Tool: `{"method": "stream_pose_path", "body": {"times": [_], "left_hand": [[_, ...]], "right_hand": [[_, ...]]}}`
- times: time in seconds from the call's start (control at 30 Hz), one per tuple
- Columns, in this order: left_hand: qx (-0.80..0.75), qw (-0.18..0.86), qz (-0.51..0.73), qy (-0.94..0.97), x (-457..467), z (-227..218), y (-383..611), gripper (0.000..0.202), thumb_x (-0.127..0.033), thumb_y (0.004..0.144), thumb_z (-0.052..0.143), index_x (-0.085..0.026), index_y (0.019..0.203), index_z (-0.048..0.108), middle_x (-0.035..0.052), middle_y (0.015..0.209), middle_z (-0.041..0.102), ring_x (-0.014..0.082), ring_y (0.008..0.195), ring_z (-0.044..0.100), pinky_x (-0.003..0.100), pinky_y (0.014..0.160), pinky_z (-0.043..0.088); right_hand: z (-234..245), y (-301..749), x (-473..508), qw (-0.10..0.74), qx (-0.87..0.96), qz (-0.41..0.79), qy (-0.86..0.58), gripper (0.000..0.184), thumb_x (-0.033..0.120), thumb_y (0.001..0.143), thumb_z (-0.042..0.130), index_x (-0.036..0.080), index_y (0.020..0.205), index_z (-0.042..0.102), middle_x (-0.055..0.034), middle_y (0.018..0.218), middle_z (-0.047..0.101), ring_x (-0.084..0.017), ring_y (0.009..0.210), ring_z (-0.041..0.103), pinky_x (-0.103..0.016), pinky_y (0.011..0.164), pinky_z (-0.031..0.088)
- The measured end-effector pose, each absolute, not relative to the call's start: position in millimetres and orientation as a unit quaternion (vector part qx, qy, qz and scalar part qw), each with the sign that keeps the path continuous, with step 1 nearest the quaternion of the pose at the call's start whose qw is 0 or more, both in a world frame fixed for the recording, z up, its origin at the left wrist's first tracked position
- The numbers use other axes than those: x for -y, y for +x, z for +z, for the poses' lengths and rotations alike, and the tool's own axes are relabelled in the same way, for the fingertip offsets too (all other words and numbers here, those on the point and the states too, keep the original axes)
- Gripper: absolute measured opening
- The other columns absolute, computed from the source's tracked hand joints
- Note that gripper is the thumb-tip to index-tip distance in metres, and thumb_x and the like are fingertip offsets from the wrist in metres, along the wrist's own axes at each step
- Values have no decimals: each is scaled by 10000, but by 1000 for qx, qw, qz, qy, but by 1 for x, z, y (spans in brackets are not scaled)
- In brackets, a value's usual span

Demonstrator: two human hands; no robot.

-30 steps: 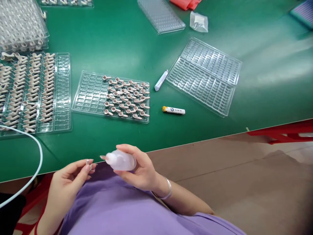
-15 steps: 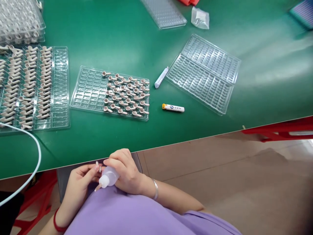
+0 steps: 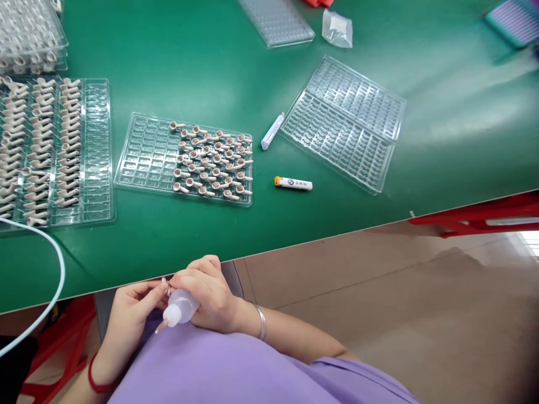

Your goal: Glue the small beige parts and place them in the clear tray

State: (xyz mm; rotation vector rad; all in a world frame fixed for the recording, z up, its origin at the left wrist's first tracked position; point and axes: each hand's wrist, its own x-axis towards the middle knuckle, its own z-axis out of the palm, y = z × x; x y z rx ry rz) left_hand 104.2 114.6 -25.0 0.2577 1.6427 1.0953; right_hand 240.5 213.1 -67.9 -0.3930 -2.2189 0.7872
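Observation:
My left hand (image 3: 137, 306) pinches a small whitish piece (image 3: 164, 280) between thumb and fingertips, just below the table edge. It looks like one of the earbud shells, but fingers cover most of it. My right hand (image 3: 213, 294) is wrapped round a translucent squeeze bottle (image 3: 187, 306), tilted so its white cap and thin brownish nozzle (image 3: 161, 325) point down toward my lap. The right fingertips meet the left ones at the small piece. Beyond the hands, a clear tray (image 3: 145, 151) holds several beige earbud shells (image 3: 206, 163) in its right half.
A larger tray of shells (image 3: 97, 151) and stacked trays (image 3: 31, 33) stand left. A white cable (image 3: 61, 264) loops there. To the right lie a white lighter (image 3: 297, 184), a small tube (image 3: 273, 132), a clear tray (image 3: 345, 123) and a plastic bag (image 3: 337, 29). Red stools (image 3: 475, 216) stand below.
The view has shifted slightly, so the table things sit a little further left. My right fingertips have come closer to the small piece. Both hands keep their hold.

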Motion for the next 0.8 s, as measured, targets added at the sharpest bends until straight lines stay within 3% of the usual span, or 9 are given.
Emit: {"method": "stream_pose_path", "body": {"times": [0.53,0.8], "left_hand": [[-702,532,458,116,-118,-26,103,222,-406,660,765,-185,658,782,54,637,736,180,554,640,247,513,492],[-696,540,466,79,-123,-17,108,193,-398,677,738,-212,670,789,3,626,715,143,563,580,226,545,478]], "right_hand": [[-73,237,-212,368,867,294,-162,222,150,770,568,245,969,536,48,776,737,-141,652,598,-374,700,315],[-66,236,-211,385,860,290,-167,275,120,745,590,232,984,510,39,770,738,-155,641,593,-374,678,341]]}}
